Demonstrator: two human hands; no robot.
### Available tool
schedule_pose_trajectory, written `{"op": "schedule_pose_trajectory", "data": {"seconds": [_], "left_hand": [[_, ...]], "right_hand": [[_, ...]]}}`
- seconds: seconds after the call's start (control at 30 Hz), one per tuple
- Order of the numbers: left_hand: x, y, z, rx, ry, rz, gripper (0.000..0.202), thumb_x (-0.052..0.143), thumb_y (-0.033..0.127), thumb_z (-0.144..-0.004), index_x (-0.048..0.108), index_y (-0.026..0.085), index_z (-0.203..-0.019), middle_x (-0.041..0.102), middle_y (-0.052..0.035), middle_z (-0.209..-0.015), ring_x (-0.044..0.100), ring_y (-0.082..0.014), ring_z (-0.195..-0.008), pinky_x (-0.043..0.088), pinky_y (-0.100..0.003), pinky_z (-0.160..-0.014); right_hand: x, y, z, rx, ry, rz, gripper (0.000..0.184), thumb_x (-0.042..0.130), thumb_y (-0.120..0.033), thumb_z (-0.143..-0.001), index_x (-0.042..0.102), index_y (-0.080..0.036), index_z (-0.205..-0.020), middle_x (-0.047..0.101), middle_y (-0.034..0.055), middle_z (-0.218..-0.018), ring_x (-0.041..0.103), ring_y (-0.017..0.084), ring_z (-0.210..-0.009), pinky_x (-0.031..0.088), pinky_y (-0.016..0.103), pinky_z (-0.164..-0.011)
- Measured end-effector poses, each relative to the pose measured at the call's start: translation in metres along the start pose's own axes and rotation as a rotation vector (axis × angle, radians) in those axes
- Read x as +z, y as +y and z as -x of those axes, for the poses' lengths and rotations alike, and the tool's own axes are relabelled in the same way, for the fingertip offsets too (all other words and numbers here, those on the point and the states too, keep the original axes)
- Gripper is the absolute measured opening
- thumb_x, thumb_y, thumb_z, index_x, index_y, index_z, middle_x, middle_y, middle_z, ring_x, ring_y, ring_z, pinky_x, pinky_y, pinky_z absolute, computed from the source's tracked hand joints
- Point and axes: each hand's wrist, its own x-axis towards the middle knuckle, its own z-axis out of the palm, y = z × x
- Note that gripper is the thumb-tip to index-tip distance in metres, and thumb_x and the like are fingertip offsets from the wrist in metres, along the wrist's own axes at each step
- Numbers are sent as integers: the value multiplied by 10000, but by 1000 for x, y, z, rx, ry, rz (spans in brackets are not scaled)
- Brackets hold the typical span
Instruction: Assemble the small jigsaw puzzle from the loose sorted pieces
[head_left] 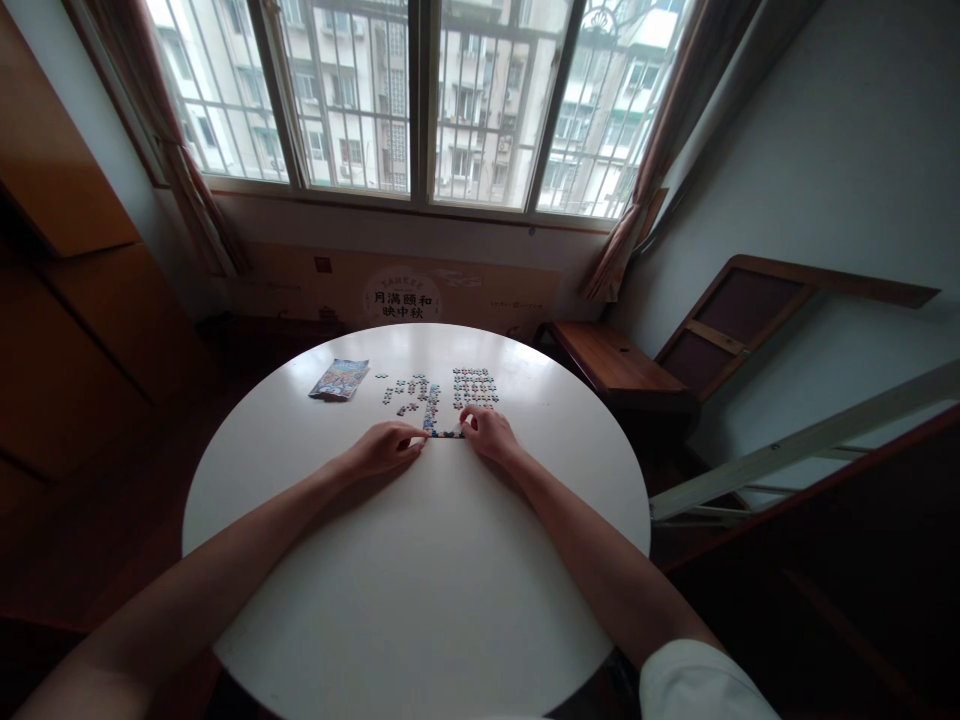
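Jigsaw pieces joined in an L shape [430, 410] lie on the white round table, with one column running away from me and a row along the near side. My left hand [386, 447] rests at the near left corner of this L, its index finger stretched out and touching the edge. At the right end of the near row, my right hand [487, 432] has thumb and fingers pinched on a puzzle piece, mostly hidden by the fingers. Loose puzzle pieces [409, 388] are scattered left of the column. More loose pieces [472, 385] stand in rows just beyond my right hand.
A printed picture packet [339, 380] lies on the left part of the table [420, 580]. Past the far edge is a printed box [405, 285] under the barred window. A wooden chair [622, 355] stands at the right, near a pale metal frame [810, 450].
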Motion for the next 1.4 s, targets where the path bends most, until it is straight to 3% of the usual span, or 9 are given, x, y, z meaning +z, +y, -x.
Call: {"op": "schedule_pose_trajectory", "data": {"seconds": [0.13, 0.23, 0.4, 0.5, 0.63, 0.83, 1.0, 1.27, 1.4], "left_hand": [[1, -1, -1, -5, 33, -29, 331, 492, 322, -869, 679, 205, -1115, 655, -13, -722, 553, -111, -616, 420, -203, -633], [0, -2, -2, -38, 80, -77, 323, 477, 295, -874, 672, 203, -1114, 631, -6, -705, 549, -115, -615, 418, -217, -636], [-2, -8, -4, -179, 243, -214, 355, 469, 266, -857, 625, 188, -1166, 637, -78, -998, 575, -205, -919, 430, -324, -841], [1, -12, -4, -283, 189, -277, 435, 516, 274, -814, 575, 194, -1237, 557, -116, -1236, 494, -271, -1126, 384, -402, -937], [5, -16, -4, -282, 110, -310, 402, 473, 293, -847, 583, 226, -1227, 479, -93, -1376, 362, -294, -1277, 318, -444, -996], [2, -13, -4, -281, 170, -324, 312, 486, 331, -841, 668, 245, -1079, 634, -76, -1152, 504, -277, -1104, 331, -409, -928], [-2, -9, -3, -352, 218, -347, 335, 498, 339, -824, 678, 209, -1074, 629, -102, -1083, 535, -283, -1004, 354, -402, -858], [-14, -14, -2, -442, 174, -268, 260, 531, 398, -809, 712, 238, -904, 637, -63, -990, 548, -260, -972, 370, -376, -851], [-19, -20, -5, -513, 83, -181, 256, 591, 431, -743, 712, 242, -867, 636, -38, -962, 572, -235, -907, 402, -323, -776]], "right_hand": [[0, 0, 0, 11, -11, -6, 187, 511, -217, -823, 654, -232, -944, 668, -3, -760, 564, 146, -735, 362, 233, -687], [-1, -1, -1, 10, -10, -10, 186, 508, -220, -827, 655, -231, -941, 671, -1, -767, 567, 148, -739, 361, 235, -688], [-1, -2, 0, 16, -14, -9, 181, 513, -214, -831, 657, -223, -940, 677, 6, -778, 574, 146, -737, 360, 231, -680], [-2, -2, 1, 19, -15, -8, 181, 511, -207, -835, 655, -225, -944, 680, 4, -785, 576, 143, -733, 365, 230, -688], [-3, -2, 1, 16, -15, -4, 179, 514, -211, -835, 654, -223, -946, 678, 5, -778, 576, 143, -731, 366, 231, -689], [-2, -1, 1, 5, -13, -19, 176, 510, -225, -843, 654, -227, -943, 674, 8, -779, 566, 144, -717, 367, 235, -691], [-3, -1, 1, 7, -18, -22, 174, 508, -222, -847, 651, -226, -946, 670, 13, -780, 564, 146, -728, 365, 235, -693], [-3, 0, 1, 4, -17, -23, 193, 485, -226, -848, 654, -229, -941, 671, 15, -787, 561, 153, -740, 358, 239, -686], [-2, 1, 1, 11, -24, -20, 192, 499, -227, -843, 658, -226, -952, 675, 11, -793, 564, 147, -742, 360, 233, -690]]}}
